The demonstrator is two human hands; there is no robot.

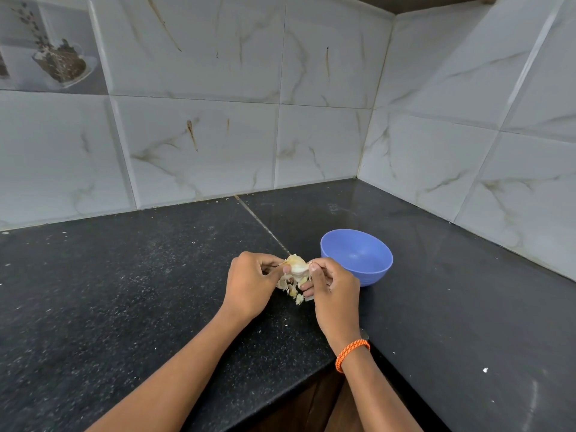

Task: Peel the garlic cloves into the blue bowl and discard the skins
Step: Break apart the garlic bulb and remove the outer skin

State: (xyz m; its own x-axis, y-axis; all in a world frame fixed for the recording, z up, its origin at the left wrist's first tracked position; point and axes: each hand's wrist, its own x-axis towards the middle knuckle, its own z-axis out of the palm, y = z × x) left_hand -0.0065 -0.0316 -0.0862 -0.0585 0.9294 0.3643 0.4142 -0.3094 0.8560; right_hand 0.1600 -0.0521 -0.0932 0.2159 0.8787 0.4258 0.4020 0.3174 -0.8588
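Left hand (249,283) curled, thumb and fingers pinching the left side of the garlic (295,267), held above the black countertop (124,291). Loose papery skins (291,286) hang from the underside of the garlic between the two hands, a few scraps dangling lowest near the right fingers; can't tell if any of them touch the counter. Right hand (335,289) curled too, thumb tip pressed on the right side of the garlic, fingers tucked underneath it. Both hands grip the same piece, thumbs close together on top. Orange braided band (351,353) on the right wrist. Blue bowl (357,257) sits on the counter just right of the right hand, partly hidden behind it, upright, nothing visible inside. Small white flecks scattered over the counter, one larger one (485,370) far right. Marbled tile walls (311,88) meet in a corner behind the bowl; the far-left tile carries a printed picture (57,57) of a bowl of something dark
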